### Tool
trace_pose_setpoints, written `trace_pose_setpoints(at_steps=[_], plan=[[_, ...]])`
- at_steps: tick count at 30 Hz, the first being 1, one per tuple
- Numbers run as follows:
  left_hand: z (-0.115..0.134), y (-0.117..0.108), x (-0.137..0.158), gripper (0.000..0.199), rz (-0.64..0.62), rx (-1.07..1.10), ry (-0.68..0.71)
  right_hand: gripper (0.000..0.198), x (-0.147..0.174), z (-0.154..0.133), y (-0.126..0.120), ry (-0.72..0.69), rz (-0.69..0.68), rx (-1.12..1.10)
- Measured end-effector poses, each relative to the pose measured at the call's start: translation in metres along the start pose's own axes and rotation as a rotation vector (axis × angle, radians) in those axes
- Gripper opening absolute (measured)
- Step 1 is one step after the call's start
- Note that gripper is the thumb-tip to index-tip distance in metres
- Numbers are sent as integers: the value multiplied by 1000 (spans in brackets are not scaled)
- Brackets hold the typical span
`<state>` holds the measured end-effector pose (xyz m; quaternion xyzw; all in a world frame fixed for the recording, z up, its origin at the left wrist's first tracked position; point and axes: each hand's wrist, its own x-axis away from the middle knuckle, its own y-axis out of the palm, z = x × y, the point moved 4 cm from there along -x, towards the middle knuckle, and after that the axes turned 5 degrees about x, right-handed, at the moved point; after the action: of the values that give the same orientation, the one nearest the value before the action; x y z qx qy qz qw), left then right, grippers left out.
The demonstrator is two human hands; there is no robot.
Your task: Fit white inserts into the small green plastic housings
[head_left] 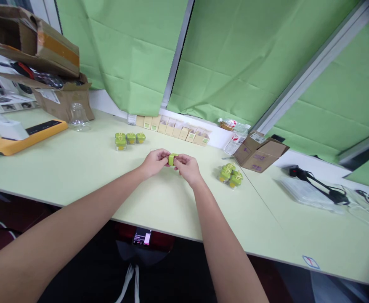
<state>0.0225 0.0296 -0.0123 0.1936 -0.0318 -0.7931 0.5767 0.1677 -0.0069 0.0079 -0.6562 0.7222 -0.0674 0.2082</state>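
Over the middle of the pale table (159, 202), my left hand (154, 163) and my right hand (188, 168) meet with their fingers closed around a small green lid (171, 159). It looks curved and turned on edge, and fingers partly cover it. To the left stands a group of small clear boxes with green lids (121, 142). A second cluster of such green-lidded boxes (228, 174), with thin yellowish loops on top, sits to the right of my right hand.
A row of small cardboard boxes (171, 127) lines the wall. An orange power strip (29, 136), a glass jar (78, 118) and stacked cartons (58, 97) occupy the left. At right are an opened carton (260, 152), plastic bottles (234, 125) and black cables (317, 183).
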Motion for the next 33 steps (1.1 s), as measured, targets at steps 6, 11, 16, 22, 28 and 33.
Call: trace_pose_setpoints(at_steps=[6, 11, 16, 22, 28, 33], plan=[[2, 0, 2, 18, 3, 0, -28, 18, 0, -2, -1, -99, 58, 119], [4, 2, 4, 22, -7, 13, -41, 17, 3, -7, -2, -153, 131, 222], [9, 7, 8, 28, -61, 99, -89, 15, 6, -10, -4, -158, 184, 254], [12, 7, 11, 31, -46, 120, -122, 14, 6, -10, -4, -141, 217, 256], [12, 9, 12, 34, -53, 108, -131, 12, 8, -12, -3, -164, 222, 294], [8, 9, 13, 32, -20, 153, -202, 10, 11, -16, 0, -243, 216, 386]])
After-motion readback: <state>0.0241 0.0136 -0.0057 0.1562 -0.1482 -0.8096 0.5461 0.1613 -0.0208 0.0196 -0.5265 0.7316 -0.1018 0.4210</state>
